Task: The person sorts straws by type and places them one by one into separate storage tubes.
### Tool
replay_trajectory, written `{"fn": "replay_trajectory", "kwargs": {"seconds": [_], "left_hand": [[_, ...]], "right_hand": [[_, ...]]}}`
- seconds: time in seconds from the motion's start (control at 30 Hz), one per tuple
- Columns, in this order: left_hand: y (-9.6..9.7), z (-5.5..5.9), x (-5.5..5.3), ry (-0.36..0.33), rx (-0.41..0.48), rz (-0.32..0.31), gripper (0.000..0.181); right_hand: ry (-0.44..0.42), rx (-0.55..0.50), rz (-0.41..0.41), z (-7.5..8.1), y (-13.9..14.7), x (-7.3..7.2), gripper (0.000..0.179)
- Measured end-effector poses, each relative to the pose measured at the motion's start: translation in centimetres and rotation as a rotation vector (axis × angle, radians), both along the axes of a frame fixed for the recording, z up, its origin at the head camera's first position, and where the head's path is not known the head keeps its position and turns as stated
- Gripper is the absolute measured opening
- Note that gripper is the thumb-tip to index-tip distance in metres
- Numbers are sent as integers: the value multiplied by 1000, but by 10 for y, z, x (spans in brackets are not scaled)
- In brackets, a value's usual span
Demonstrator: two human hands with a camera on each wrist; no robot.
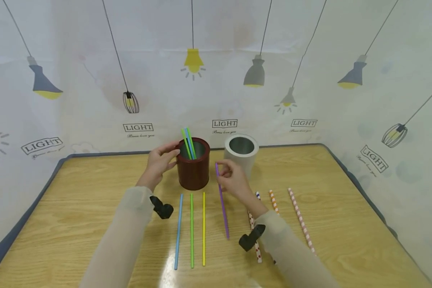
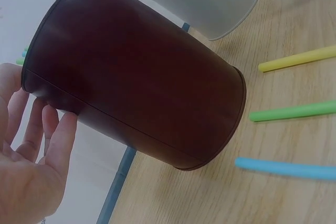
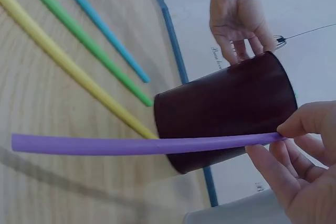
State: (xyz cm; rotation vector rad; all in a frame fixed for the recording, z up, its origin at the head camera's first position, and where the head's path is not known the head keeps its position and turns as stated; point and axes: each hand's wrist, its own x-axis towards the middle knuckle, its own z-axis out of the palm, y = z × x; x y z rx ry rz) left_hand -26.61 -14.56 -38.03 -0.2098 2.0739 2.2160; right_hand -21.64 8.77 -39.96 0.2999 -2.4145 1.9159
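My left hand (image 1: 159, 163) grips the upper left side of a dark red round container (image 1: 193, 175), thumb and fingers at its rim. Green and blue straws (image 1: 189, 145) stand in this container and lean against its back rim. With thumb and fingers, my right hand (image 1: 234, 181) pinches a purple straw (image 3: 131, 146) near its top end. The straw slants down toward me, just right of the dark red container. A white round container (image 1: 251, 160) stands behind the right hand, which partly hides it.
Blue (image 1: 178, 232), green (image 1: 192, 232) and yellow (image 1: 203, 230) straws lie side by side in front of the dark red container. Patterned straws, including a pink striped straw (image 1: 301, 220), lie at the right, some partly under the right forearm. A lamp-printed wall sheet (image 1: 223, 92) borders the wooden table (image 1: 75, 208).
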Motion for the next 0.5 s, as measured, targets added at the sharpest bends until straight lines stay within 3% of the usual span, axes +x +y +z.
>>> {"fn": "replay_trajectory", "kwargs": {"seconds": [0.5], "left_hand": [[0, -1, -1, 1, 0, -1, 40]], "right_hand": [[184, 14, 1, 70, -14, -29, 44]]}}
